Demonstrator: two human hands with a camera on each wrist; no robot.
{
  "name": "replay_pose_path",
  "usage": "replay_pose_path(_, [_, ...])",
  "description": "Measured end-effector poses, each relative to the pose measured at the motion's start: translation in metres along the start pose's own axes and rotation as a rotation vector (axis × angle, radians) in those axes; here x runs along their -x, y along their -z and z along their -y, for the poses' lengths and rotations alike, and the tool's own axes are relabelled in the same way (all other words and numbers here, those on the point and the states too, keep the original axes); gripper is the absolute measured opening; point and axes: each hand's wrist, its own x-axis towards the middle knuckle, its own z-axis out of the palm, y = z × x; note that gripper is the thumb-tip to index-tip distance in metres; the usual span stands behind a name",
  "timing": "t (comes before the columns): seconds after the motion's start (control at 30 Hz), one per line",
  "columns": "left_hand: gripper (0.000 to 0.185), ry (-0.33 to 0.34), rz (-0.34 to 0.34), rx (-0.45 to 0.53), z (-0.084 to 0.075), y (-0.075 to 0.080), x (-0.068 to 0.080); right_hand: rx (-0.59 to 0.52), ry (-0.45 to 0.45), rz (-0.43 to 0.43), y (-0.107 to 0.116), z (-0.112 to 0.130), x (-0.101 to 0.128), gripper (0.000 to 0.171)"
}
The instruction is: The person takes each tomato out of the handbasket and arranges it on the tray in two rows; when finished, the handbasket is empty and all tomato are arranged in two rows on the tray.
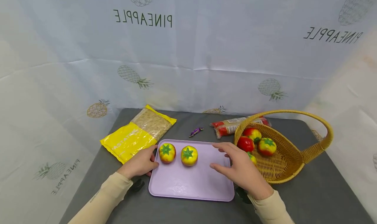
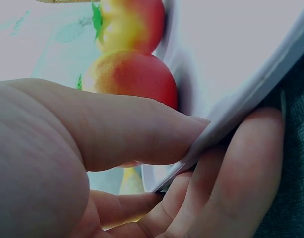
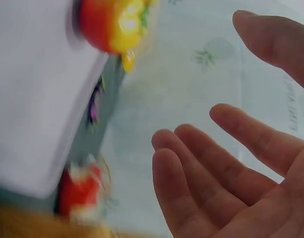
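Note:
A lilac tray (image 1: 191, 188) lies on the grey table. My left hand (image 1: 140, 161) grips its left edge; in the left wrist view the thumb (image 2: 156, 130) presses the rim from above and the fingers curl underneath. Two yellow-and-red toy fruits with green star-shaped leaves, a left one (image 1: 167, 153) and a right one (image 1: 189, 156), sit side by side toward the tray's back left. Over the tray's right part hovers my right hand (image 1: 240, 166), fingers spread and thumb apart, holding nothing. In the right wrist view its palm and fingers (image 3: 191, 193) show with nothing between them.
A wicker basket (image 1: 290, 145) with a tall handle and several toy fruits (image 1: 267, 146) stands right of the tray. Behind are a red-and-clear packet (image 1: 228, 127) and a purple-wrapped candy (image 1: 195, 131). A yellow bag (image 1: 136, 135) lies back left, before a pineapple-print curtain (image 1: 188, 53).

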Motion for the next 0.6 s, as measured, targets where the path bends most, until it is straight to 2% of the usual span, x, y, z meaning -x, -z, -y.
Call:
replay_pose_path(0.17, [0.08,-0.004,0.001,0.011,0.002,0.0,0.001,0.083,0.028,-0.074,0.043,-0.019,0.021,0.059])
replay_pose_path(0.3, [0.081,-0.008,0.006,0.022,0.004,0.001,0.004,0.123,-0.032,-0.109,0.076,-0.048,0.025,0.062])
replay_pose_path(0.47, [0.081,-0.016,0.007,0.021,0.004,0.002,0.005,0.131,-0.176,-0.053,0.108,-0.085,0.02,0.076])
replay_pose_path(0.6, [0.081,-0.028,0.007,0.027,0.003,0.001,0.005,0.124,-0.259,0.011,0.122,-0.109,0.014,0.087])
